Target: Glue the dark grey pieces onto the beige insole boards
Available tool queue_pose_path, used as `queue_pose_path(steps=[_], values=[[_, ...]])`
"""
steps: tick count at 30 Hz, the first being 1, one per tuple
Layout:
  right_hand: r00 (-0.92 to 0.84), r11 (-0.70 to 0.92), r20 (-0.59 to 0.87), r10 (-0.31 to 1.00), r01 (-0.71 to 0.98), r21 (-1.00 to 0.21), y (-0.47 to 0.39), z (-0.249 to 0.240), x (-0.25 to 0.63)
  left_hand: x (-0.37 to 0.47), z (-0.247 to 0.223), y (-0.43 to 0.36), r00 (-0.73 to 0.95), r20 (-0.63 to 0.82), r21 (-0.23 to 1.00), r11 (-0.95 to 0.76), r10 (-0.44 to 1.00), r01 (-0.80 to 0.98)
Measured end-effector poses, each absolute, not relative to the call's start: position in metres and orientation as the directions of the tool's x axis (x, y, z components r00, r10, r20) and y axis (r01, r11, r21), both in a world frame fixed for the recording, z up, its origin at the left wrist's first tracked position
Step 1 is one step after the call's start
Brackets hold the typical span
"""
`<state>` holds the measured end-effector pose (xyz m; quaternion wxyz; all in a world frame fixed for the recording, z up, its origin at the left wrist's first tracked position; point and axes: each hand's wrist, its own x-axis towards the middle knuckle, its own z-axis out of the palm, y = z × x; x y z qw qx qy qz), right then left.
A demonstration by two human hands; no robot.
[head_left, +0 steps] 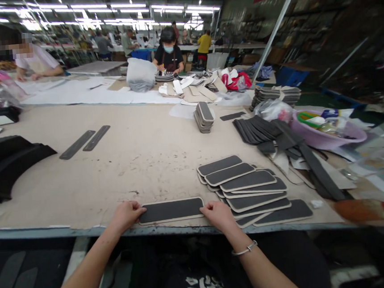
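A long dark grey panel with a pale border [171, 210] lies at the table's front edge. My left hand [127, 216] pinches its left end, and my right hand [217, 214] pinches its right end near the upper corner. Just right of my right hand, a fanned pile of similar bordered panels [249, 181] spreads over the table. Farther back stands a small neat stack of short grey pieces [204, 117].
Two narrow grey strips [96, 138] and black curved pieces [15, 164] lie to the left. Dark pieces [256, 129] and a purple basin [329, 140] with items are at the right. A masked person [168, 56] sits across the table [138, 144]; another is at the far left.
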<state>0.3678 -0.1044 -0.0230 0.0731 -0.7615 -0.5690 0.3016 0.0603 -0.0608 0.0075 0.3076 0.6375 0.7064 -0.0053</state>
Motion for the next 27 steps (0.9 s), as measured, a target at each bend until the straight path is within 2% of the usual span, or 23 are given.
queue_pose_path(steps=[11,27], values=[[0.183,-0.346,-0.369,0.911,0.824,-0.448,-0.1019,-0.0227,0.3664,0.0569,0.0016,-0.0506,0.036,-0.489,0.307,0.134,0.872,0.942],[0.176,-0.348,-0.382,0.907,0.824,-0.448,-0.1001,-0.0278,0.3684,0.0625,0.0075,-0.0536,-0.014,-0.485,0.296,0.179,0.874,0.938]])
